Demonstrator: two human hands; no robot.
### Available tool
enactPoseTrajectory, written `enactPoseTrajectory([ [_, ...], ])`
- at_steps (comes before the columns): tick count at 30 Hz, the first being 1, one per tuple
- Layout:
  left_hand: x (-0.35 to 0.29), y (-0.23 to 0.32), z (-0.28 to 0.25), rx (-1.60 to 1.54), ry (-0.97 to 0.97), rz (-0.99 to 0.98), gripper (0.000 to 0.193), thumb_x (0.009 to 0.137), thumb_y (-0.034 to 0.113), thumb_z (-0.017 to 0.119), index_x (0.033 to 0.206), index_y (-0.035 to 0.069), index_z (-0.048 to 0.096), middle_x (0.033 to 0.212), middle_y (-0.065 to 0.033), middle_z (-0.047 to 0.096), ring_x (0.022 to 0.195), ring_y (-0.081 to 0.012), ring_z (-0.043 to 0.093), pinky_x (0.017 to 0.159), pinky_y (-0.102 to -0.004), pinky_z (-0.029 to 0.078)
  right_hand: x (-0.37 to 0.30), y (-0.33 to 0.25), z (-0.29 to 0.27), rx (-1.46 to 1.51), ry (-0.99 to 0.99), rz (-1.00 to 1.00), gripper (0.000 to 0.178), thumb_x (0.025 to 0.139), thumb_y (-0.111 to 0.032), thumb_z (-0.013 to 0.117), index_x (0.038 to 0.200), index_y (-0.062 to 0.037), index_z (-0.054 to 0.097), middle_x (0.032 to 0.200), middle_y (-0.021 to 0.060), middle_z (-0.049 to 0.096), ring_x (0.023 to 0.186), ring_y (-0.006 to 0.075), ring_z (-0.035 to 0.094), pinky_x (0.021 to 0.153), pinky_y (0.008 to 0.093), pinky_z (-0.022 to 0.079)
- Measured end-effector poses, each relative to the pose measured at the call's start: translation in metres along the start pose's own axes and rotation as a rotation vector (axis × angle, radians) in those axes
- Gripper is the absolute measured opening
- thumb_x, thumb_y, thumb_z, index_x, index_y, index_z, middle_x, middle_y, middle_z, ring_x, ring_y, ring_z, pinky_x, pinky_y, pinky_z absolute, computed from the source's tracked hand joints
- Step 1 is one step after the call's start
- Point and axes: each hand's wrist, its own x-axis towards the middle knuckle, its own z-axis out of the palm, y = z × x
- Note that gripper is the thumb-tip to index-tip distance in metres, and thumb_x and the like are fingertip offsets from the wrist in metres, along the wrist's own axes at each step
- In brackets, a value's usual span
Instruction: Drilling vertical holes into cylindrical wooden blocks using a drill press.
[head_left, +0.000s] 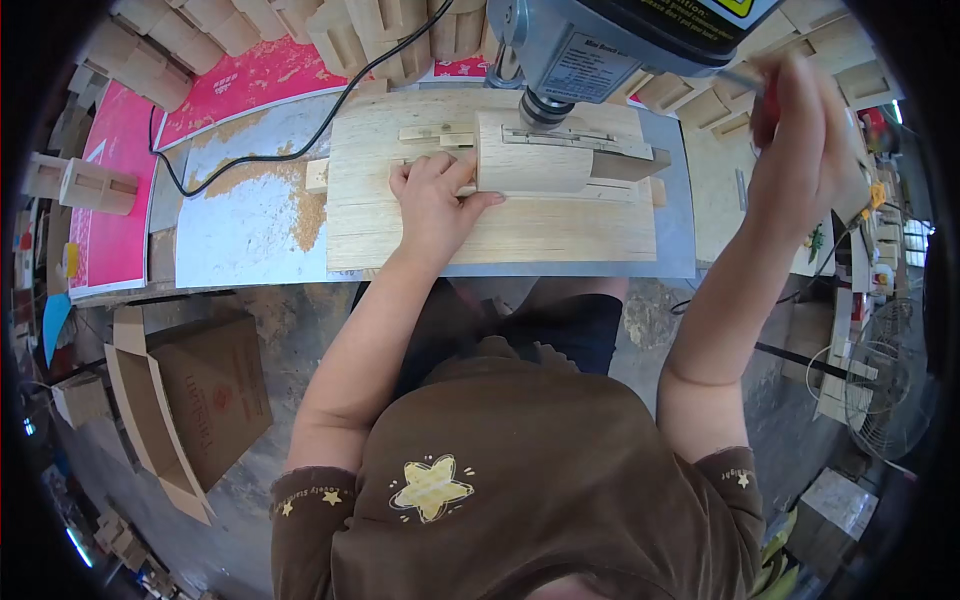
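A pale wooden block [535, 168] with a smooth face lies on a flat wooden board [400, 235], directly beneath the chuck [545, 108] of a grey bench drill press [585, 60]. My left hand [440, 195] grips the block at its left end, thumb along the near edge and fingers bent by the end face. Thin wooden strips [425, 133] sit beside those fingers. Up at the right, my right hand [803, 130] is closed round a lever handle with a red grip [768, 108] on the drill's side. The drill tip is hidden by the chuck and block.
Many grooved wooden pieces [335, 40] are stacked behind the drill, and a few [97, 187] stand at the left. A black cable [345, 95] loops over the table near sawdust [308, 220]. Below left is an open cardboard box [205, 385]; a fan [890, 375] stands right.
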Motion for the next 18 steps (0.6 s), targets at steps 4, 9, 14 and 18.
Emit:
enactPoseTrajectory([
  [4, 0.0, -0.001, 0.002, 0.002, 0.021, 0.019, 0.051, 0.059, 0.032, 0.079, 0.105, 0.018, 0.066, 0.077, -0.0011, 0.05, 0.084, -0.0206, 0.051, 0.083, -0.0405, 0.027, -0.062, 0.009, -0.002, 0.052, -0.031, -0.054, 0.018, 0.089, -0.009, 0.05, 0.087, 0.0033, 0.063, 0.061, 0.0008, 0.051, 0.053, 0.0056, 0.044, 0.05, 0.0206, 0.034],
  [9, 0.003, 0.004, 0.001, -0.032, 0.033, -0.009, 0.037, 0.06, 0.03, 0.079, 0.093, 0.016, 0.068, 0.069, 0.0011, 0.048, 0.076, -0.0178, 0.049, 0.084, -0.0374, 0.026, -0.105, 0.057, 0.026, 0.171, 0.023, -0.188, 0.014, 0.086, -0.006, 0.051, 0.091, 0.003, 0.061, 0.07, 0.0059, 0.057, 0.061, 0.0142, 0.05, 0.054, 0.0251, 0.039],
  [14, 0.0, 0.001, 0.002, -0.005, 0.047, 0.019, 0.044, 0.06, 0.031, 0.079, 0.099, 0.017, 0.067, 0.074, -0.0003, 0.05, 0.081, -0.0195, 0.05, 0.084, -0.0391, 0.026, -0.115, 0.078, 0.04, 0.115, 0.01, -0.282, 0.012, 0.082, -0.003, 0.052, 0.089, 0.0015, 0.061, 0.074, 0.0089, 0.059, 0.068, 0.0206, 0.053, 0.06, 0.0304, 0.042],
  [18, 0.0, -0.002, 0.002, 0.008, 0.003, 0.001, 0.05, 0.059, 0.033, 0.079, 0.105, 0.018, 0.066, 0.079, -0.0013, 0.051, 0.085, -0.0214, 0.051, 0.083, -0.0407, 0.027, -0.098, 0.068, 0.027, 0.024, -0.017, -0.394, 0.01, 0.083, -0.003, 0.052, 0.086, 0.0, 0.061, 0.07, 0.0067, 0.057, 0.064, 0.0187, 0.05, 0.058, 0.0292, 0.041],
])
